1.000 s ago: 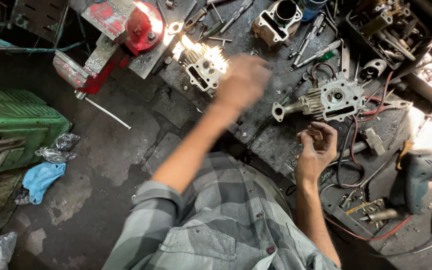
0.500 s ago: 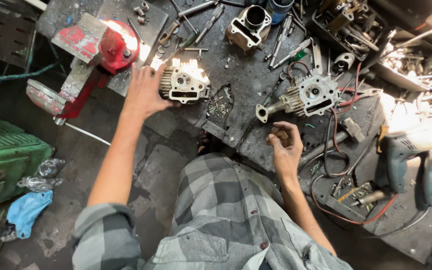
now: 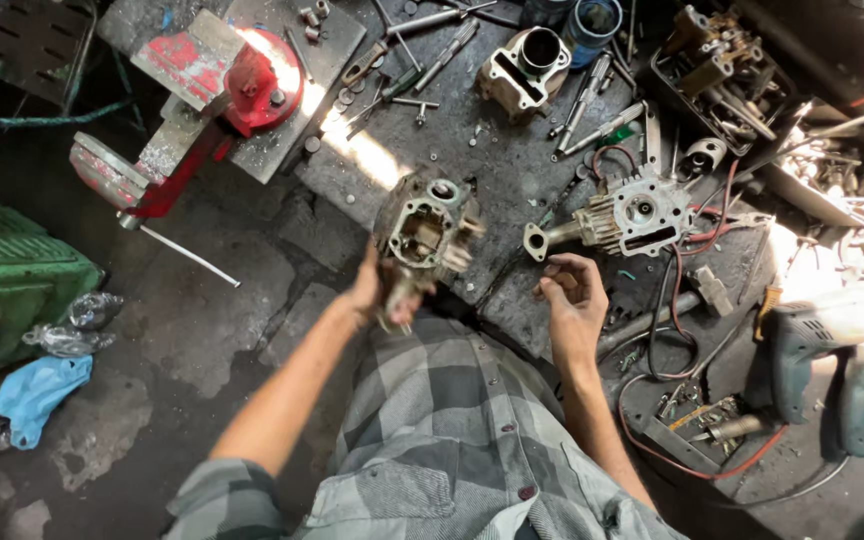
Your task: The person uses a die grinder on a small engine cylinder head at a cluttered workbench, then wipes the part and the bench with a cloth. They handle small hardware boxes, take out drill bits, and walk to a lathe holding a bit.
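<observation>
My left hand (image 3: pixel 380 288) grips a grimy metal cylinder head (image 3: pixel 424 232) from below and holds it up in front of my chest, its open cavity facing me. My right hand (image 3: pixel 572 296) hovers at the edge of the dark workbench (image 3: pixel 512 170) with fingers curled together; something small may be pinched in them, too small to tell. Just beyond my right hand lies a second finned cylinder head (image 3: pixel 632 215) with a pipe stub pointing left.
A red bench vise (image 3: pixel 217 95) is mounted at the bench's left end. An engine cylinder (image 3: pixel 524 65), loose bolts and tools litter the bench. A green crate (image 3: pixel 7 290) and blue rag (image 3: pixel 37 392) lie on the floor left. Power drills (image 3: pixel 842 350) and red cables sit right.
My left hand reached far out to the cylinder head on the bench, took hold of it, and has brought it back toward my body. My right hand stayed near the bench edge.
</observation>
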